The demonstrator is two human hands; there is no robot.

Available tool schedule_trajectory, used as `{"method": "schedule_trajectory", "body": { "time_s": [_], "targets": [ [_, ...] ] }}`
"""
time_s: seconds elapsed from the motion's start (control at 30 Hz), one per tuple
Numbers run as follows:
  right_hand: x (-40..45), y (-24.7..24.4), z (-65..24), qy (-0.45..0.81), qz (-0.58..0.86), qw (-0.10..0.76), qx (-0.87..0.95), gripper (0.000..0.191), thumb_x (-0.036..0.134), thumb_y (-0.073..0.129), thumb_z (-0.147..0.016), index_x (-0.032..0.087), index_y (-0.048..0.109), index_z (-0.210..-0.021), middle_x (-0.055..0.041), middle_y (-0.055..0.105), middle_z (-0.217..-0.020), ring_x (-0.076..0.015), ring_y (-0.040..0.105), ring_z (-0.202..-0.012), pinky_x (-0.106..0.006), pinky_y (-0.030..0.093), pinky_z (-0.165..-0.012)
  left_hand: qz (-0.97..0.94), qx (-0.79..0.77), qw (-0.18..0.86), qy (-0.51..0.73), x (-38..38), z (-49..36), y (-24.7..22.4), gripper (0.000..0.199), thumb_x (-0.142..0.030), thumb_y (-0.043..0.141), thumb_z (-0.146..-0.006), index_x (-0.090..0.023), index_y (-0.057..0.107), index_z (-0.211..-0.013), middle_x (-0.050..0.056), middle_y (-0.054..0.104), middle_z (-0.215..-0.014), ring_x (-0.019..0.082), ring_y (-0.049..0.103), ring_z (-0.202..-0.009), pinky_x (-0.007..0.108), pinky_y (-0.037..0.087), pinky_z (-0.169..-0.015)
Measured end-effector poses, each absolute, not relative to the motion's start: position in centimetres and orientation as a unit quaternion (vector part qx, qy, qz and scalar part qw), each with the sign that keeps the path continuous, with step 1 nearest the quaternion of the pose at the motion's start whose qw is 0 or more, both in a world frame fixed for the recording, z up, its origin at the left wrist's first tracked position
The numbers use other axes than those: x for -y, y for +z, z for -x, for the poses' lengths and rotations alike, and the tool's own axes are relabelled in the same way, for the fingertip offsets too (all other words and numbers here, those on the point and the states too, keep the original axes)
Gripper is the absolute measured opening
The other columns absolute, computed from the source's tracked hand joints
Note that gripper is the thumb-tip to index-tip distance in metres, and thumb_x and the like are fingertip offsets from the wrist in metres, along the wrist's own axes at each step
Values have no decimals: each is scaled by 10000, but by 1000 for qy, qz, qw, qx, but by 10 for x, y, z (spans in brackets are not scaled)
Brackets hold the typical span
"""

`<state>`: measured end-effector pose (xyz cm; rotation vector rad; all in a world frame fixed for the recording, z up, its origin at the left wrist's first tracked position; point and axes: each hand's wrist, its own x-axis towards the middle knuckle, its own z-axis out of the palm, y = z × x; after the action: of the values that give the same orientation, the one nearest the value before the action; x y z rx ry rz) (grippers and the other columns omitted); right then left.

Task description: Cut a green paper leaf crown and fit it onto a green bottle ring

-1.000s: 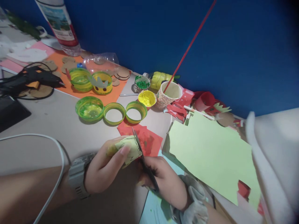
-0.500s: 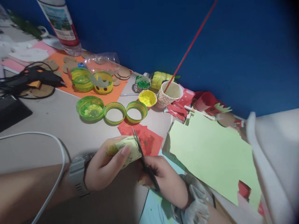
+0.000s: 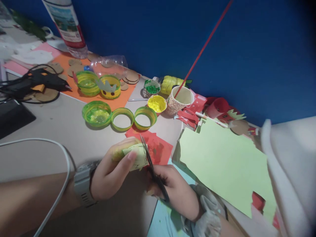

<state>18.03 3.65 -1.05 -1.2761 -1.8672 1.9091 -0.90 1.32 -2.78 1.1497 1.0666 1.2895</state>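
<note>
Between thumb and fingers my left hand [image 3: 115, 174] pinches a small piece of pale green paper [image 3: 139, 157] with dark drawn lines on it. My right hand [image 3: 174, 187] grips black-handled scissors [image 3: 153, 169], whose blades point up and away along the paper's right edge. Whether the blades are cutting into the paper, I cannot tell. Red paper [image 3: 159, 148] lies on the table just beyond the scissors. Farther back sit two green-and-yellow rings [image 3: 122, 127] and a green painted bottle base [image 3: 96, 124].
A large pale green sheet [image 3: 222, 161] lies at the right. Paper cups [image 3: 174, 107] stand at the back, one with a red stick in it, others with yellow and green paint. A glue gun [image 3: 46, 80] is at left. A white cable [image 3: 66, 164] crosses my left forearm.
The paper in my left hand has tilted slightly, with its lower edge a little higher. The scissors and both hands stay almost in place; the view has shifted a little.
</note>
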Motion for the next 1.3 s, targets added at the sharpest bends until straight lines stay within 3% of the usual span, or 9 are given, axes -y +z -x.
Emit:
{"method": "schedule_trajectory", "body": {
  "time_s": [0.27,0.57,0.87,1.17,1.3],
  "targets": [
    [-36,-11,-181,653,427,95,618,558,673,609,-735,178,389,-603,41,382,-558,-100,313,-548,-239,252,-501,-525,-472,504,498,-15,12,-24,283,-288,440,-965,-217,511,-700,-10,487,-690,148,469,-667,263,405,-668],
    [-37,-8,-180,649,423,98,624,655,811,534,-683,172,408,-612,40,369,-572,-99,289,-563,-239,241,-505,-562,-462,492,478,-20,9,-10,319,-288,416,-969,-211,434,-660,-14,422,-645,141,407,-611,260,369,-602],
    [-36,-11,-181,653,417,97,625,649,803,536,-691,170,410,-626,38,376,-600,-100,294,-580,-238,249,-517,-578,-466,480,467,-21,7,-9,335,-310,403,-971,-212,453,-655,-6,447,-640,147,441,-605,266,404,-596],
    [-36,-11,-182,649,419,104,626,506,592,619,-783,176,381,-619,47,368,-596,-93,292,-573,-230,252,-520,-565,-473,479,477,-14,10,-19,306,-275,446,-959,-215,500,-664,-6,486,-635,145,470,-602,265,433,-598],
    [-36,-11,-181,653,418,108,622,481,529,633,-788,179,358,-605,39,393,-606,-95,310,-575,-235,280,-538,-517,-501,459,521,-8,10,-30,148,-283,513,-932,-241,653,-908,22,644,-821,186,584,-765,294,494,-744]
  ]
}}
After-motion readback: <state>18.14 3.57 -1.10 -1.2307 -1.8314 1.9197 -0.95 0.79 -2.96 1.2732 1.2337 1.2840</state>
